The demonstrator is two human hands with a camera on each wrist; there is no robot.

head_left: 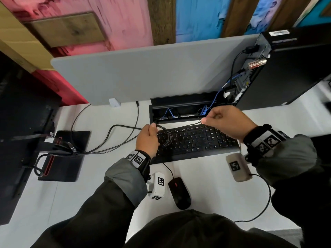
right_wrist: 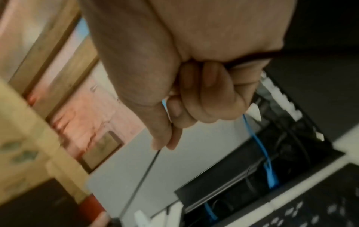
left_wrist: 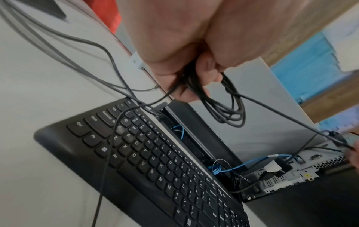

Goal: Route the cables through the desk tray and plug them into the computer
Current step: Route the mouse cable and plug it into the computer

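Note:
My left hand (head_left: 148, 138) grips a coil of thin black cable (head_left: 165, 138) above the left end of the keyboard (head_left: 195, 140); the loops (left_wrist: 229, 110) hang below the fingers (left_wrist: 205, 72). One strand (head_left: 188, 125) runs taut from the coil to my right hand (head_left: 223, 120), which pinches it between thumb and forefinger (right_wrist: 165, 135). The open desk tray (head_left: 179, 111) lies just behind the keyboard, with blue cables (head_left: 204, 110) inside. The black computer (head_left: 286, 68) stands at the back right, its rear ports (head_left: 250, 68) facing left, several cables plugged in.
A grey divider panel (head_left: 143, 72) stands behind the tray. A monitor (head_left: 18, 122) and its base (head_left: 66, 154) are at the left, with cables trailing across the white desk (head_left: 107, 122). A black mouse (head_left: 179, 192) lies near the front edge.

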